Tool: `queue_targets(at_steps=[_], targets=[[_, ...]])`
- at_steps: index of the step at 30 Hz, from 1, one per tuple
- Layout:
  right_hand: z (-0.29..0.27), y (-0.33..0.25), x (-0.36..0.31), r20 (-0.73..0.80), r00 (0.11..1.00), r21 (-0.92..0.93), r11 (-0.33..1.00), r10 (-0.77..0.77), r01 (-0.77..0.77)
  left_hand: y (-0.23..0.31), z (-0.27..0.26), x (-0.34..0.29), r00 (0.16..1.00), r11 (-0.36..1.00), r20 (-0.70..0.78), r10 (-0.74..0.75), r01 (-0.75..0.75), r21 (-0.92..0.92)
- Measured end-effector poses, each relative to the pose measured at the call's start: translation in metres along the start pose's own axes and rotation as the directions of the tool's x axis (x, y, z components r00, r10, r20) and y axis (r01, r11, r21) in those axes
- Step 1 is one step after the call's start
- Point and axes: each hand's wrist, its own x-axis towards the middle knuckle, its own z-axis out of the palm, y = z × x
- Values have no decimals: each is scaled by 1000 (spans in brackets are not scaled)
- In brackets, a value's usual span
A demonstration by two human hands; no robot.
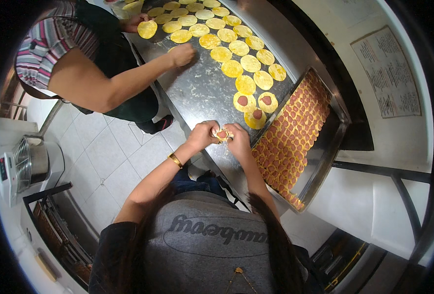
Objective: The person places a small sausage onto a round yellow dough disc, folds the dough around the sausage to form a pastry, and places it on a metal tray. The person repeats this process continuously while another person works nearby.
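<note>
Between my left hand and my right hand is a small dough round with a reddish filling in its middle. The fingers of both hands are closed on its edges, above the near edge of the metal table. Just beyond my hands lie three yellow dough discs, each with a reddish dab on it; the nearest one is close to my right hand. Many plain yellow dough discs lie in rows farther up the table.
A large metal tray to my right holds rows of small red-filled pastries. At the far left of the table a co-worker holds a dough disc in one hand; the other hand is over the tabletop. A mixer stands at left.
</note>
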Motion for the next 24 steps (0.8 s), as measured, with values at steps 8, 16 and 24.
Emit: queue_targets(at_steps=[8, 16, 24], targets=[[11, 3, -2, 15, 999, 62, 997, 39, -40, 7, -3, 2, 985, 987, 70, -159, 158, 32], [10, 9, -11, 40, 998, -58, 997, 57, -55, 22, -3, -2, 984, 978, 60, -166, 156, 140], [5, 4, -19, 12, 994, -89, 990, 107, -105, 8, 0, -11, 997, 992, 43, -59, 63, -110]])
